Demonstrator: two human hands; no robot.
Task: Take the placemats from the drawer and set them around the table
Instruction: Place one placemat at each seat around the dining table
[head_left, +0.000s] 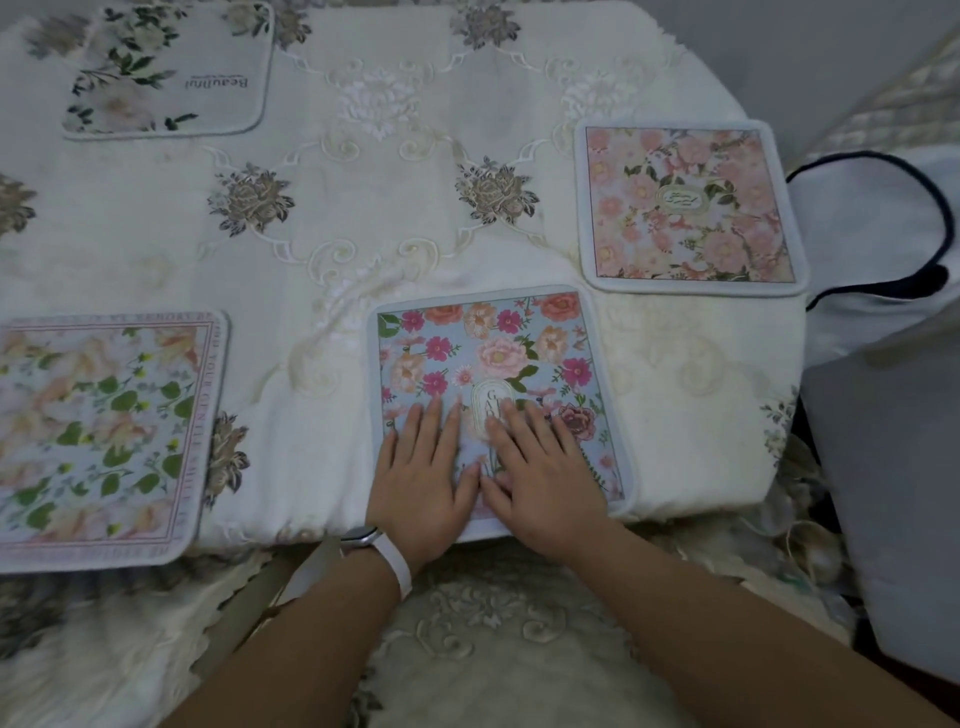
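Note:
Several floral placemats lie on a table under a cream embroidered tablecloth. A blue placemat with pink and orange flowers lies at the near edge in front of me. Both my hands rest flat on its near half, fingers spread: my left hand, with a watch on a white strap at the wrist, and my right hand beside it, thumbs almost touching. A pink-blossom placemat lies at the right edge, a pale one with green leaves at the near left, and a white one with dark leaves at the far left.
A white bag with dark handles sits off the table's right edge, above a grey surface. A cream embroidered seat cushion shows below my arms. The cloth is slightly rumpled left of the blue placemat.

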